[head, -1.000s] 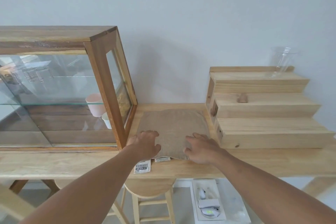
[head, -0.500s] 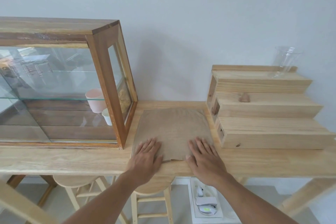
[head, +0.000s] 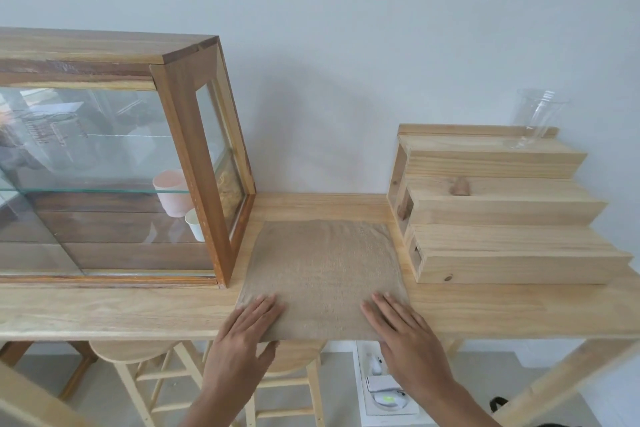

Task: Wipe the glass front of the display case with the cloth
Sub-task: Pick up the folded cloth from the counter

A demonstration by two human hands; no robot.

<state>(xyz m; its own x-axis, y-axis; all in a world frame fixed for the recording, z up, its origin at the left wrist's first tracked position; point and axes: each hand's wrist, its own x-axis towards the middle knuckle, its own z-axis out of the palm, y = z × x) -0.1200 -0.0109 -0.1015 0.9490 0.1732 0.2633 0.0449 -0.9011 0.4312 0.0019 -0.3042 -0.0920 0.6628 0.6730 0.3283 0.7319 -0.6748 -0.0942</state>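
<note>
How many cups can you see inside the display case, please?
2: a pink cup behind the front glass near the right corner post, and a smaller white cup just below and right of it. Reflections may hide others further left.

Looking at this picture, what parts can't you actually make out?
Head view only:
- Display case: its left part is cut off by the picture's edge.
- Glass front: reflections blur what stands behind it; smudges can't be judged.
- Cloth: its near corners lie under the left hand and right hand.
- Floor device: too small to identify.
</note>
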